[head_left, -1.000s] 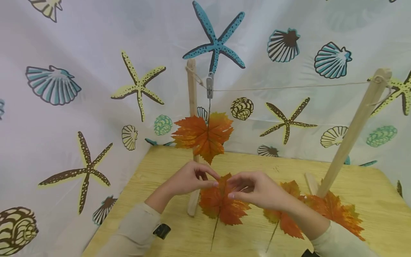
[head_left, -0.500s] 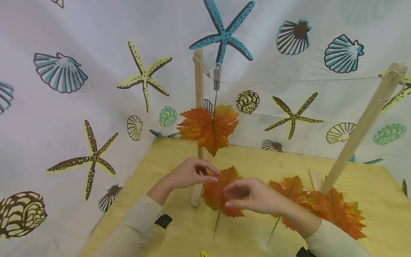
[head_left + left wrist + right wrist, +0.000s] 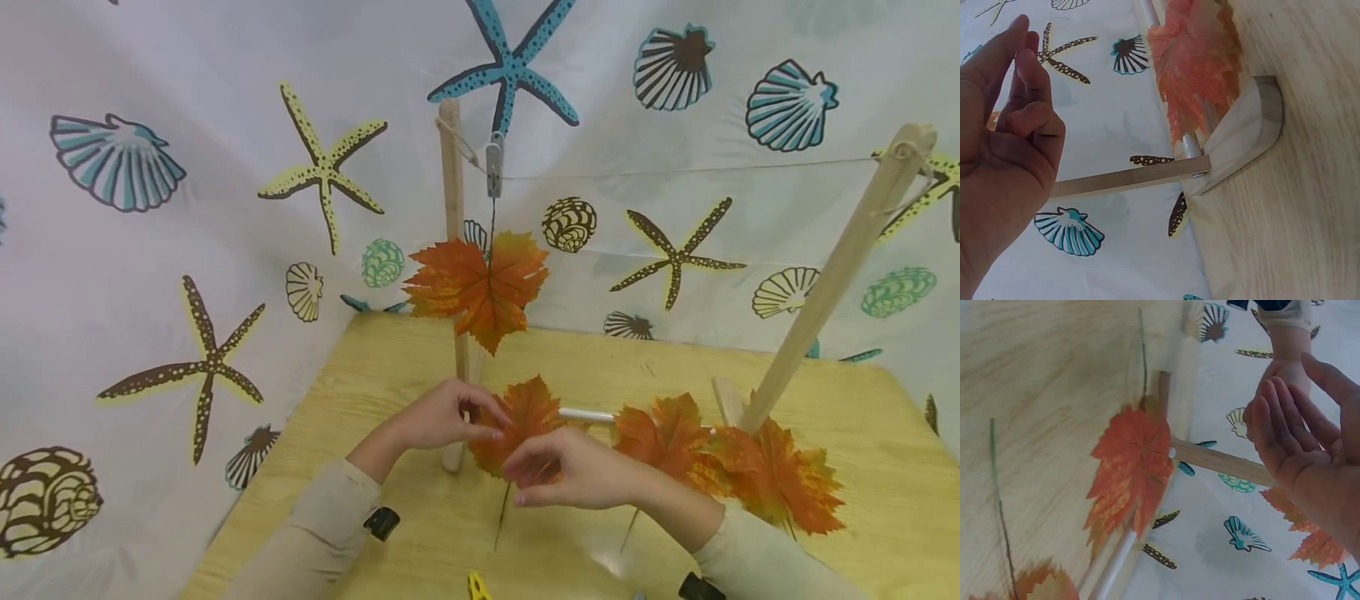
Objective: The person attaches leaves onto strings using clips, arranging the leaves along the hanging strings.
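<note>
An orange maple leaf [image 3: 528, 404] lies flat on the wooden table [image 3: 390, 367], its stem pointing toward me. My left hand [image 3: 491, 421] rests at the leaf's left edge with fingers loosely bent. In the left wrist view this hand [image 3: 1022, 56] holds nothing, and the leaf [image 3: 1197, 62] lies apart from it. My right hand [image 3: 528, 479] hovers over the leaf's lower half. The right wrist view shows its fingers [image 3: 1279, 419] relaxed and empty above the leaf [image 3: 1132, 469].
Another leaf [image 3: 480, 283] hangs from a peg [image 3: 493, 167] on a string between two wooden posts [image 3: 452, 250] [image 3: 840, 267]. Two more leaves [image 3: 660, 433] [image 3: 780, 475] lie at the right post's foot. A white rod [image 3: 585, 414] lies behind, and a yellow clip [image 3: 476, 586] at the near edge.
My right hand has slid left and toward me over the leaf's lower half. The left hand stays at the leaf's left edge. The leaf lies a little farther back.
</note>
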The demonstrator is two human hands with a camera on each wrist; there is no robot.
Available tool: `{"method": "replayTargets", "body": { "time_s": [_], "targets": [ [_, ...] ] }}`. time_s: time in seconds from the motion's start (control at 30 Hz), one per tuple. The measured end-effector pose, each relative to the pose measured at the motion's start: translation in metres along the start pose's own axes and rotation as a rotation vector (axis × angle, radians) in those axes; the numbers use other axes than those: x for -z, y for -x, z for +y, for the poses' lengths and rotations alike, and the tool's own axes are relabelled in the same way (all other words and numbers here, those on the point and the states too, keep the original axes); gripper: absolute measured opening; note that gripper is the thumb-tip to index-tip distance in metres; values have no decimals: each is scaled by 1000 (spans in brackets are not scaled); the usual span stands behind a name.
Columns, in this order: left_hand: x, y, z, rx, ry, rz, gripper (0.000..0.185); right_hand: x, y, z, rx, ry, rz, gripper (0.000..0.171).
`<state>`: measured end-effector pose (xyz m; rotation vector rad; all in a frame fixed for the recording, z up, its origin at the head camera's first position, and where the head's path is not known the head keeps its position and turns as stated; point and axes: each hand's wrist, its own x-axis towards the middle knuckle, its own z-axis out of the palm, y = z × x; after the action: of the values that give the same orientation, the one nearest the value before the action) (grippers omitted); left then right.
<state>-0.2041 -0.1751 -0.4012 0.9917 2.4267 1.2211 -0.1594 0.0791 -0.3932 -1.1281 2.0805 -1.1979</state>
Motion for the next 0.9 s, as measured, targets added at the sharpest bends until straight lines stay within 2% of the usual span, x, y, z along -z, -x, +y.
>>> {"method": "replayTargets", "body": {
  "time_s": [0.17,0.4,0.63,0.9],
  "targets": [
    [-4,-3,-5,36,18,-50,11,-6,1,5,-19,-8,-64,27],
    [-12,-5,-12,37,16,-104,18,-20,6,9,-46,-27,-116,24],
    [-19,0,-20,85,11,-212,24,-39,8,19,-23,-13,-165,28],
    [-30,2,-28,137,76,-238,24,-52,8,34,-26,-75,-195,27]
  ]
}}
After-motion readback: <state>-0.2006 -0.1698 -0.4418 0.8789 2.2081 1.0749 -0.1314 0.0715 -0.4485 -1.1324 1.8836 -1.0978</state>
